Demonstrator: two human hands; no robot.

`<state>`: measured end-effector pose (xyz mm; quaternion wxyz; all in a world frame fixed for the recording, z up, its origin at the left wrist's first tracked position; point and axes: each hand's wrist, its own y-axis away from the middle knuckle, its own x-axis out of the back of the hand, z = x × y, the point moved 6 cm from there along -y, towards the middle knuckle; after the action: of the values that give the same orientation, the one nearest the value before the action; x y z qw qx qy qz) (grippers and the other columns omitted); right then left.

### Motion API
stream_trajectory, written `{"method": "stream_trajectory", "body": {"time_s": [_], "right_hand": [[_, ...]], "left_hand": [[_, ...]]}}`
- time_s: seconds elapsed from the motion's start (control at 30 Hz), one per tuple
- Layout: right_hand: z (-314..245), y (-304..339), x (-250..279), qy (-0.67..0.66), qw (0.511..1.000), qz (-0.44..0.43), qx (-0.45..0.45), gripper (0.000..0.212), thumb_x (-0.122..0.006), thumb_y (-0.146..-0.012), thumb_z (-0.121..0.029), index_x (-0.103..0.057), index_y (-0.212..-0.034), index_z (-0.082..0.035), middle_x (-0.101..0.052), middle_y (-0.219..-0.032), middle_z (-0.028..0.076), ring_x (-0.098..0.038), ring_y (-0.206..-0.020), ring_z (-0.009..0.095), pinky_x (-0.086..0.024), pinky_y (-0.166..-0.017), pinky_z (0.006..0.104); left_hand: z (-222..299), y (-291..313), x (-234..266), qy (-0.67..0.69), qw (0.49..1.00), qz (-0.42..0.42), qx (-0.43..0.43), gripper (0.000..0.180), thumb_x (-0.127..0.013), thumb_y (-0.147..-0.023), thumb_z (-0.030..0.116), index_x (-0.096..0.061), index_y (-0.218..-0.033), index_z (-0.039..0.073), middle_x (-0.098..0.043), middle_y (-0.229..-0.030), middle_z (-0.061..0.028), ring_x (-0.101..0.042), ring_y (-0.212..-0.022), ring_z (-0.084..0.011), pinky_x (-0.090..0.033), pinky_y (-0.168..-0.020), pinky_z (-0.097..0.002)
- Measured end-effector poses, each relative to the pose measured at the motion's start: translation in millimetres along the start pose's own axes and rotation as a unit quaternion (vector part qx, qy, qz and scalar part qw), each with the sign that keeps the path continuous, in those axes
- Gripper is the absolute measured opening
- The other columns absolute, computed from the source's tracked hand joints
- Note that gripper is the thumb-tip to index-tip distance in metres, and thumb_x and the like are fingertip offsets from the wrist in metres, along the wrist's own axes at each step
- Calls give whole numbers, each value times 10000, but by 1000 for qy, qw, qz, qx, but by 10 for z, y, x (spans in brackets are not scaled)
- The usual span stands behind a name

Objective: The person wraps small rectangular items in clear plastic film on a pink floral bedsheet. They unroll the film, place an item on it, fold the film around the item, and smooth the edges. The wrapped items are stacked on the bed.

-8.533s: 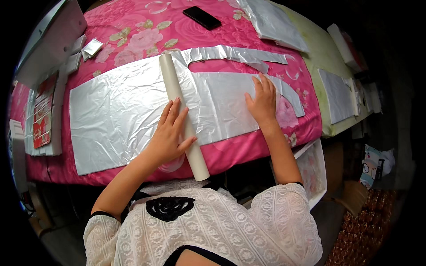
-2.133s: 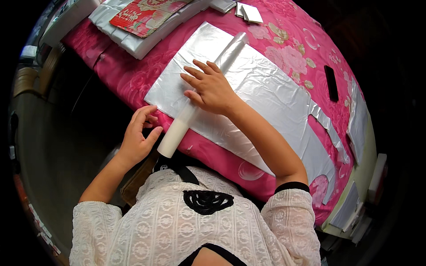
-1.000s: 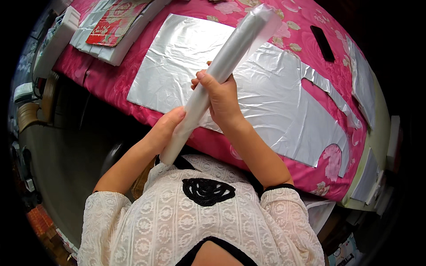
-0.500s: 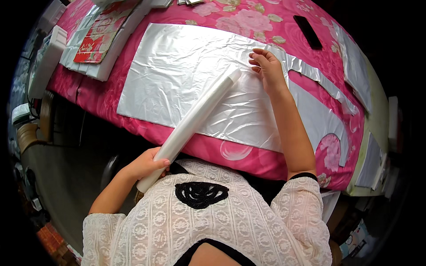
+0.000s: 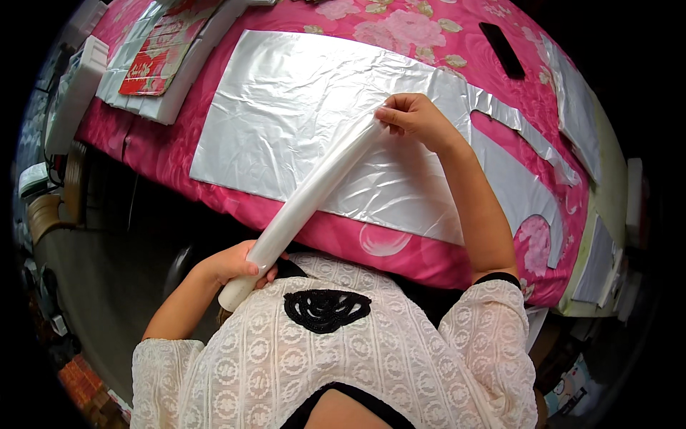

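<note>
A long white roll of thin plastic (image 5: 313, 187) slants from my waist up over the table. My left hand (image 5: 245, 264) is wrapped round its lower end. At the far tip of the roll, my right hand (image 5: 404, 119) pinches the plastic between thumb and fingers. Beneath it, a silvery plastic bag (image 5: 246, 93) with cut-out handles lies flat on the pink flowered tablecloth (image 5: 421, 259). The bag's handles (image 5: 525, 132) spread toward the right, and its surface is creased.
A black phone (image 5: 501, 50) lies at the far right. White foam-like blocks (image 5: 171, 107) with a red printed packet (image 5: 153, 71) on them stand at the far left. More silvery sheets (image 5: 577, 107) lie along the right edge. A wooden chair (image 5: 53, 214) is at left.
My right hand has come down and left onto the roll's far tip and closed on it. My left hand keeps its grip on the lower end.
</note>
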<state>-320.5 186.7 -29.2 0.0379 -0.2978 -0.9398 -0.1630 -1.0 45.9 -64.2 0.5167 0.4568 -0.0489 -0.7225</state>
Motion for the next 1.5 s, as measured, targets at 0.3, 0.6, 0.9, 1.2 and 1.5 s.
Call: {"method": "stream_trajectory", "body": {"time_s": [0.3, 0.6, 0.9, 1.2, 1.5], "right_hand": [[345, 129, 1541, 62, 972, 225, -21, 183, -649, -840, -221, -632, -805, -43, -558, -660, -22, -487, -564, 49, -397, -525, 190], [579, 285, 2000, 47, 965, 257, -23, 181, -652, -839, -221, -638, -823, -41, -557, -668, -28, -480, -562, 39, -390, -522, 175], [169, -229, 965, 130, 981, 144, 10, 206, -646, -846, -241, -646, -879, -38, -555, -703, -46, -476, -612, 28, -389, -544, 177], [121, -387, 961, 159, 984, 68, -40, 220, -645, -841, -258, -649, -879, -42, -588, -722, -18, -498, -615, 41, -402, -547, 190], [-325, 627, -91, 283, 937, 77, 191, 365, -650, -801, -248, -603, -1102, -46, -593, -1055, 134, -570, -942, 276, -461, -805, 345]], "left_hand": [[-383, 391, 243, 51, 988, 51, 139, 696, -676, -715, 538, -542, -1068, -47, -616, -760, -104, -607, -623, -154, -521, -589, -264], [-34, 575, 213, -91, 967, -94, 218, 484, -706, -778, 317, -555, -1087, -23, -615, -925, -58, -578, -840, -132, -470, -762, -285], [1613, -671, -452, -770, 604, 146, -146, 486, -738, -688, 261, -582, -1086, 29, -613, -939, -126, -585, -903, -304, -460, -830, -373], [873, -977, -751, -813, 479, -60, -326, 732, -506, -823, 512, -387, -1299, -32, -391, -1349, -177, -357, -1273, -304, -267, -1053, -446], [565, -987, -806, -824, 493, -6, -280, 828, -474, -804, 539, -295, -1356, -52, -249, -1450, -192, -214, -1361, -302, -179, -1096, -445]]}}
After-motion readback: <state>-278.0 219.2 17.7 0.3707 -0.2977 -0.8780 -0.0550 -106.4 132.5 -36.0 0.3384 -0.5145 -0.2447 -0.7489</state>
